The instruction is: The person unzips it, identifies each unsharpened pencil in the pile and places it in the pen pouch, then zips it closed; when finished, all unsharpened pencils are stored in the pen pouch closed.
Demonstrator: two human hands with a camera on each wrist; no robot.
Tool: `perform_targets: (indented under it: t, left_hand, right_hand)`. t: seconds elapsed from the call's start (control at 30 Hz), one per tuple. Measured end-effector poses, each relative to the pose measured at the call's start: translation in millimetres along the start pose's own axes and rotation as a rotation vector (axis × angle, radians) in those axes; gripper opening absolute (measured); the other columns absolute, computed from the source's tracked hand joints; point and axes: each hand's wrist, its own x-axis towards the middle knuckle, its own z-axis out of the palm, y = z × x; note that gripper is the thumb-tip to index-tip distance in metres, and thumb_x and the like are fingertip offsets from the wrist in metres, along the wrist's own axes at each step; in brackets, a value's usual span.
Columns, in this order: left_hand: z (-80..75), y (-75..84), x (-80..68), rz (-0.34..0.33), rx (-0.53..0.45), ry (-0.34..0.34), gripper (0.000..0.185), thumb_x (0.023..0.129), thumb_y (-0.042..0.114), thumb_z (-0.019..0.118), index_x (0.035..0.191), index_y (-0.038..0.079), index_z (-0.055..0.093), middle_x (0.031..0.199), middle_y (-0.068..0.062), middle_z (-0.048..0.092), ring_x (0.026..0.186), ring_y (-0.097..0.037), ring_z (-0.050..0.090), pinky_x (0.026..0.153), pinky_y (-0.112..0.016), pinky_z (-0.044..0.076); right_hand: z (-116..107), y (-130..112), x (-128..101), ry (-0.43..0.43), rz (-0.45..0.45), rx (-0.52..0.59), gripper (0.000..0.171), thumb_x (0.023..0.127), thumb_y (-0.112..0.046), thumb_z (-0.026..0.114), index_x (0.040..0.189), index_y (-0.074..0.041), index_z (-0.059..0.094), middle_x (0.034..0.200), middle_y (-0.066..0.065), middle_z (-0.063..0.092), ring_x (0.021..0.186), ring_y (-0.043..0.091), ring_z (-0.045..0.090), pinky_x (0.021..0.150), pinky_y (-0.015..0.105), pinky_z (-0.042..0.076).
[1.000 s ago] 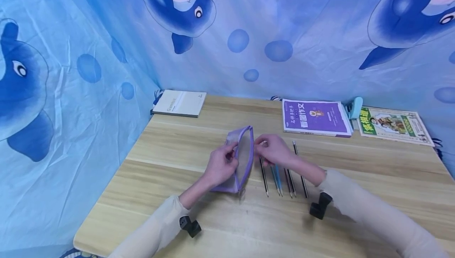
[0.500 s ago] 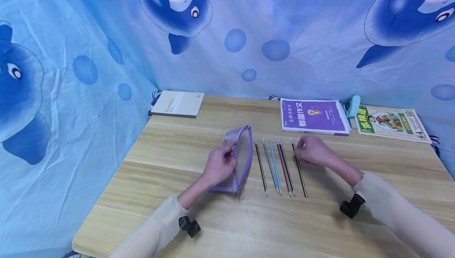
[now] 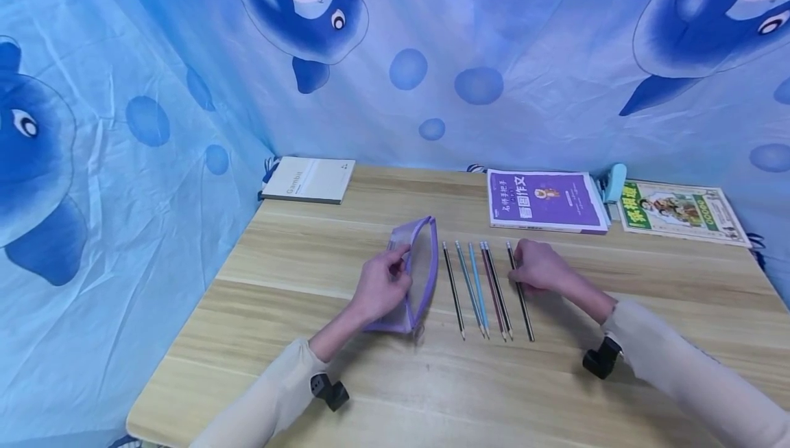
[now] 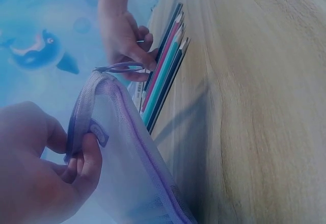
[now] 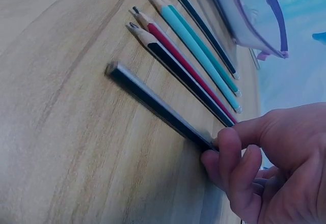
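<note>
My left hand (image 3: 379, 287) pinches the rim of a translucent mesh pencil pouch (image 3: 424, 266) with purple edging, its mouth gaping toward the right. In the left wrist view, thumb and fingers hold the zipper edge beside a small label. To the right, my right hand (image 3: 540, 266) pinches a dark pencil (image 3: 525, 312) near its upper end, and that pencil lies on the table. The right wrist view shows its flat, unsharpened end (image 5: 113, 69). Between pouch and hand lie several sharpened pencils: a black one (image 3: 453, 290), blue-green ones (image 5: 191, 51), a red one (image 5: 181, 63) and another black one (image 5: 175, 71).
A wooden table (image 3: 278, 249) carries everything. At its back stand a white notebook (image 3: 311, 179) on the left, a purple book (image 3: 546, 201), a light-blue object (image 3: 615, 184) that looks like a stapler, and a green-and-cream booklet (image 3: 681, 213). A blue dolphin-print cloth (image 3: 382, 132) hangs behind.
My right hand has moved from beside the pouch mouth rightward to the farthest-right dark pencil and now pinches it. The left hand stays on the pouch rim.
</note>
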Motion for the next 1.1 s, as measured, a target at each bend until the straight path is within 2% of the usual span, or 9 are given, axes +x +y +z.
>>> perform_targets:
  t: [0.2, 0.37, 0.57, 0.8, 1.1]
  left_hand:
    - [0.1, 0.9, 0.4, 0.007, -0.005, 0.001, 0.051, 0.078, -0.009, 0.061, 0.129, -0.014, 0.058, 0.084, -0.005, 0.061, 0.076, -0.017, 0.059, 0.066, -0.026, 0.054]
    - [0.5, 1.4, 0.9, 0.015, -0.005, 0.001, 0.051, 0.078, -0.009, 0.061, 0.129, -0.014, 0.057, 0.084, -0.005, 0.061, 0.076, -0.017, 0.059, 0.067, -0.027, 0.055]
    - [-0.5, 1.3, 1.9, 0.022, -0.01, 0.012, 0.051, 0.078, -0.009, 0.061, 0.129, -0.014, 0.058, 0.085, -0.006, 0.062, 0.076, -0.018, 0.059, 0.066, -0.027, 0.055]
    - [-1.1, 1.6, 2.3, 0.02, -0.001, 0.009, 0.05, 0.079, -0.008, 0.061, 0.129, -0.014, 0.058, 0.086, -0.007, 0.061, 0.077, -0.018, 0.06, 0.067, -0.026, 0.055]
    - [-0.3, 0.0, 0.3, 0.027, 0.007, 0.007, 0.051, 0.078, -0.009, 0.061, 0.128, -0.014, 0.058, 0.084, -0.006, 0.06, 0.076, -0.018, 0.06, 0.066, -0.026, 0.055]
  right_hand:
    - [0.1, 1.8, -0.9, 0.002, 0.001, 0.037, 0.028, 0.084, -0.003, 0.069, 0.102, 0.008, 0.05, 0.061, 0.011, 0.061, 0.046, 0.018, 0.059, 0.042, 0.031, 0.05]
    - [-6.8, -5.1, -2.7, 0.008, -0.021, 0.114, 0.031, 0.087, -0.007, 0.067, 0.106, 0.006, 0.046, 0.058, 0.01, 0.061, 0.043, 0.018, 0.053, 0.04, 0.03, 0.046]
    - [-12.4, -33.1, -1.5, 0.012, 0.002, 0.297, 0.039, 0.089, -0.008, 0.064, 0.118, 0.005, 0.041, 0.066, 0.014, 0.063, 0.048, 0.02, 0.057, 0.041, 0.029, 0.046]
    - [-5.2, -68.8, 2.6, 0.015, -0.013, 0.505, 0.043, 0.089, -0.004, 0.061, 0.124, 0.004, 0.037, 0.085, 0.022, 0.068, 0.05, 0.017, 0.058, 0.041, 0.026, 0.046]
    - [13.7, -99.3, 8.4, 0.039, -0.087, 0.634, 0.038, 0.091, -0.003, 0.058, 0.121, 0.001, 0.036, 0.086, 0.021, 0.069, 0.05, 0.016, 0.057, 0.04, 0.025, 0.045]
